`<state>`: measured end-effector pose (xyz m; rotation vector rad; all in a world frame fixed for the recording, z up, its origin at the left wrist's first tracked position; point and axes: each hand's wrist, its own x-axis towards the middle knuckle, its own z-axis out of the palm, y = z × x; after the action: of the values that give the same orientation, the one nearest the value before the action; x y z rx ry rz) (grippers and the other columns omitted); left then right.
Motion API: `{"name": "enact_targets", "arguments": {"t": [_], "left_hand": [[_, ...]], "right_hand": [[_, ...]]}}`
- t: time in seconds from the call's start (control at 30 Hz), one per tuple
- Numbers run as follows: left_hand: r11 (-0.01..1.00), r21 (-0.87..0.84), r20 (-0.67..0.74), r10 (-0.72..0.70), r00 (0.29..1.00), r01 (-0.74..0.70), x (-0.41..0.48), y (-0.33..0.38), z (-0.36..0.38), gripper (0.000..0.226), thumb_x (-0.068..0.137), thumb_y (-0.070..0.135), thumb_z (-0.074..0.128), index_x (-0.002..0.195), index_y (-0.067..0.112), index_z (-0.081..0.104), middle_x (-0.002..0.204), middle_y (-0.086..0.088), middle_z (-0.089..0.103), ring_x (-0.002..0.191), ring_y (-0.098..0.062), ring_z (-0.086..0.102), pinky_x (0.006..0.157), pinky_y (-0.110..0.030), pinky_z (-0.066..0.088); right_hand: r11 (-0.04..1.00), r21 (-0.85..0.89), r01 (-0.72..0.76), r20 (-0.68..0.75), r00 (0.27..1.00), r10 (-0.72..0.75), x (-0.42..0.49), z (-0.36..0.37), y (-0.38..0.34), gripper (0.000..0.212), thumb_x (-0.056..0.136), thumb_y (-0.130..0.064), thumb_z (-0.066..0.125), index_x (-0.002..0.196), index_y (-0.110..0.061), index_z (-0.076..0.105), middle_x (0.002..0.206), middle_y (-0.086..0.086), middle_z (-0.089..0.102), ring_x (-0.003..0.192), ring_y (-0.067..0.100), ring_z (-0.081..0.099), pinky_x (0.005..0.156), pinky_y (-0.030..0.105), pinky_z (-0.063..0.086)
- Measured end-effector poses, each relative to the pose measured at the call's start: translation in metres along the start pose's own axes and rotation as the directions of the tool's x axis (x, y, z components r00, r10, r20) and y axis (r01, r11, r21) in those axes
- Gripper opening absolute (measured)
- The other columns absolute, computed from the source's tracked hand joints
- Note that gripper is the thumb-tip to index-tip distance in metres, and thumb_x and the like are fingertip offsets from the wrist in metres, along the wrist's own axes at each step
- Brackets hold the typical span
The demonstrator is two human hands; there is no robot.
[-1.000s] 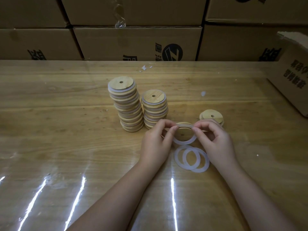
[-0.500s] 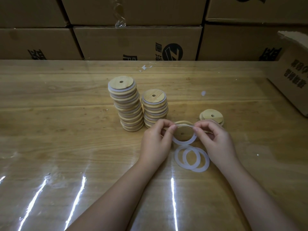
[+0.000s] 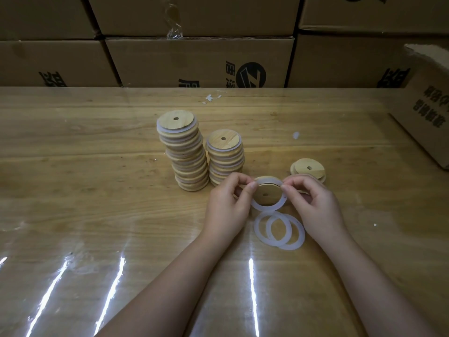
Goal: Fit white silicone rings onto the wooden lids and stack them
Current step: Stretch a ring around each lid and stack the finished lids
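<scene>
We pinched a ring (image 3: 268, 207) round a lid (image 3: 269, 190) w/ curled fingers of L hand (image 3: 228, 205) & R hand (image 3: 313, 203), just before the stacks (image 3: 187, 154). Ring had crept further on since 1 s ago: nearly fitted.

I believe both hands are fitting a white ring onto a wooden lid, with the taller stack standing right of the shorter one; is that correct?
Not quite: the head view shows the taller stack left of the shorter stack, not right. The left hand and right hand are indeed fitting the white ring onto the wooden lid.
</scene>
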<state>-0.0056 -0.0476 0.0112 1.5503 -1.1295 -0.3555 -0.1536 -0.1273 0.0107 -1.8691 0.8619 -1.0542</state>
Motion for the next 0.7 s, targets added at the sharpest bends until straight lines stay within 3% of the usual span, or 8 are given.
{"name": "enact_targets", "arguments": {"t": [0.2,0.47,0.7], "left_hand": [[0.998,0.029,-0.018,0.052,0.998,-0.051,-0.0006,-0.0028,0.0,0.004,0.09,0.018,0.06,0.09,0.017,0.063,0.077,0.012,0.063,0.067,-0.014,0.059,0.064,-0.034,0.05],[0.993,0.088,-0.026,0.078,0.997,-0.075,0.0007,-0.0053,0.0012,0.004,0.09,0.022,0.062,0.09,0.018,0.063,0.079,0.012,0.063,0.069,-0.006,0.056,0.061,-0.02,0.045],[1.0,0.026,-0.012,0.005,1.0,-0.005,0.0035,-0.0084,0.0007,0.006,0.091,0.02,0.059,0.087,0.024,0.06,0.077,0.014,0.062,0.071,-0.003,0.057,0.064,-0.018,0.045]], "right_hand": [[1.0,-0.003,0.014,0.007,1.0,-0.014,0.0,0.0,-0.0003,0.018,0.087,-0.006,0.062,0.082,-0.023,0.063,0.092,-0.005,0.064,0.088,0.0,0.059,0.074,0.01,0.047],[1.0,-0.014,0.02,0.011,1.0,-0.02,0.0005,-0.0009,0.0018,0.013,0.086,-0.001,0.062,0.082,-0.013,0.064,0.094,-0.005,0.064,0.091,0.0,0.059,0.078,0.01,0.046],[0.993,0.024,-0.119,0.039,0.992,0.118,0.0005,-0.0007,0.0043,0.006,0.088,-0.012,0.062,0.087,-0.016,0.066,0.092,-0.006,0.067,0.085,-0.001,0.062,0.073,0.01,0.047]]}}
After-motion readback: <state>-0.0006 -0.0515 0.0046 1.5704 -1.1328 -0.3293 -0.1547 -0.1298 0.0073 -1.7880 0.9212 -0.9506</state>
